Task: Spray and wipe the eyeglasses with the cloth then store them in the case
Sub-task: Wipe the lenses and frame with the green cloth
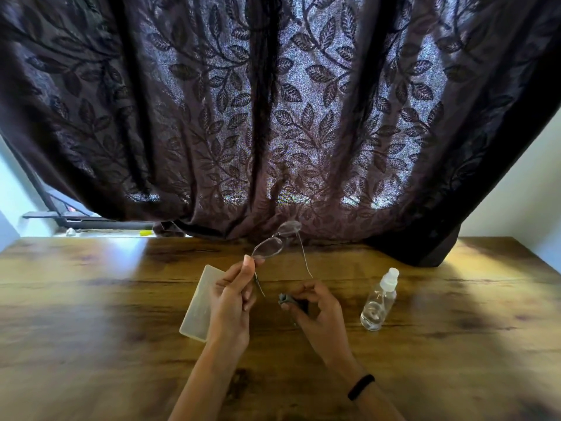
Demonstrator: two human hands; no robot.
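Note:
My left hand (pixel 232 294) holds the thin-framed eyeglasses (pixel 274 243) up above the wooden table (pixel 106 299), pinched at the left hinge, temples unfolded and hanging down. My right hand (pixel 315 311) is closed on a small bunched grey cloth (pixel 285 298), just below and right of the glasses. The pale, closed glasses case (pixel 198 302) lies on the table, partly hidden behind my left hand. A clear spray bottle (pixel 379 300) with a white cap stands to the right of my right hand.
A dark leaf-patterned curtain (pixel 273 117) hangs over the far edge of the table. A window sill (pixel 91 230) with small items shows at the back left. A white wall (pixel 522 208) is at the right.

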